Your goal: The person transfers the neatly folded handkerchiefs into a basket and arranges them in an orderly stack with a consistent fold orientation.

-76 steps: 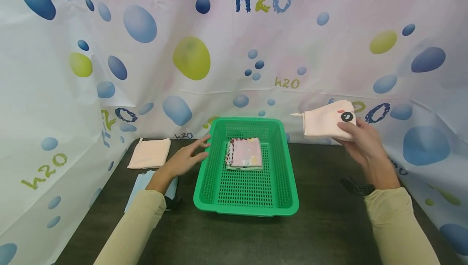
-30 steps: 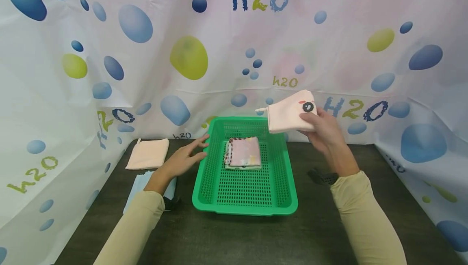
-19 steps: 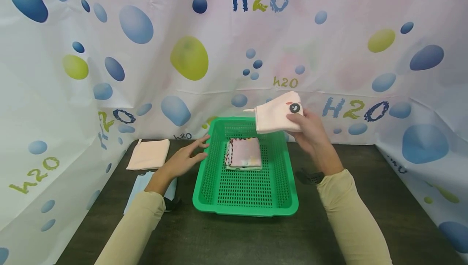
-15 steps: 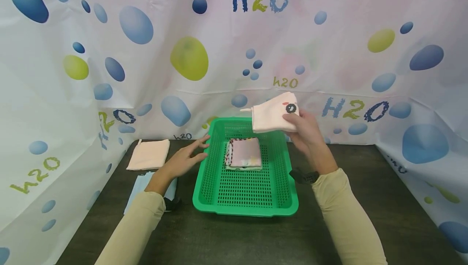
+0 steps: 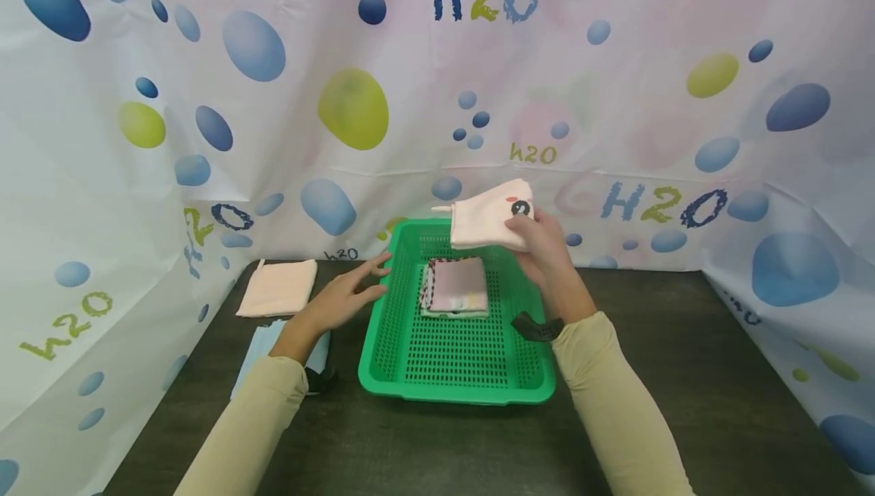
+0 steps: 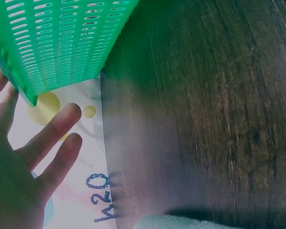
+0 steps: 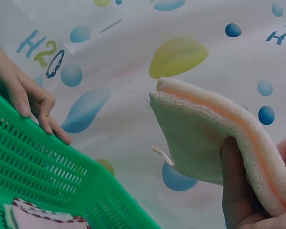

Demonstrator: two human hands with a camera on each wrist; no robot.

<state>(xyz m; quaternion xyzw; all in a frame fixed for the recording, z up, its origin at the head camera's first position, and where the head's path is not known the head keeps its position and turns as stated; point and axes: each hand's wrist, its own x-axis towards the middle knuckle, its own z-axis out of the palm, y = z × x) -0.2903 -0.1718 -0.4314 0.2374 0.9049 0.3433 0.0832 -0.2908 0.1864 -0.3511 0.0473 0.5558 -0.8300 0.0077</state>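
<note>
In my right hand [image 5: 547, 249] I pinch a folded pale peach towel [image 5: 485, 216] with a hanging loop and a black-and-red face print. It is held up over the back right part of a green plastic basket [image 5: 456, 393]. The right wrist view shows the towel's folded layers [image 7: 195, 133] between thumb and fingers. My left hand [image 5: 342, 300] has its fingers spread, fingertips right at the basket's left rim. Inside the basket lies a small stack of folded cloths [image 5: 458, 285], a pink one on top and a red-and-white checked edge at its left.
Left of the basket, a folded peach towel [image 5: 279, 289] lies on the dark wooden table [image 5: 424, 450]. In front of it is a light blue cloth [image 5: 258, 348], partly hidden by my left forearm. A white printed curtain [image 5: 424, 101] hangs behind and at both sides.
My right hand has carried the folded towel leftward from beyond the basket's right side to over its back part, lowering slightly at the end. My left hand has stayed at the rim.
</note>
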